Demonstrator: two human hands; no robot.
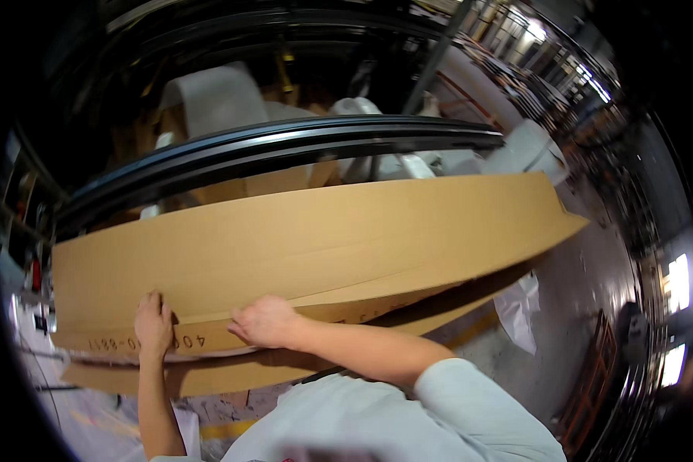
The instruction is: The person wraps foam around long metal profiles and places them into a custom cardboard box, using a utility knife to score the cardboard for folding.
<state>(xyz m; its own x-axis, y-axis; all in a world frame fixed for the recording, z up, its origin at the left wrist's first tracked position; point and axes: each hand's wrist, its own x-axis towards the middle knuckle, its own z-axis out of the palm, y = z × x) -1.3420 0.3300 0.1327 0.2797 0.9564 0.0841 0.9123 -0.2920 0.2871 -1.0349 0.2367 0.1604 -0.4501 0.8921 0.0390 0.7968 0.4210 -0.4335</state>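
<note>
A long brown cardboard box [308, 239], lying lengthwise across in front of me, has a fold line and a printed side panel along its near side. My left hand [154, 327] reaches over that panel near the left end, its fingers closed on the fold. To its right, my right hand [268, 322] has curled fingers pinching the same folded edge; its fingertips are partly hidden. A lower cardboard flap [223, 377] sticks out below both hands, toward my body. Toward the right, a dark gap shows between the side panel and this flap.
Just beyond the cardboard runs a long dark metal profile [308, 137]. Behind it are white foam sheeting [219, 100] and more wrapped material. A white plastic sheet [518, 312] hangs at the right. Orange-brown frames [593, 377] stand on the floor at far right.
</note>
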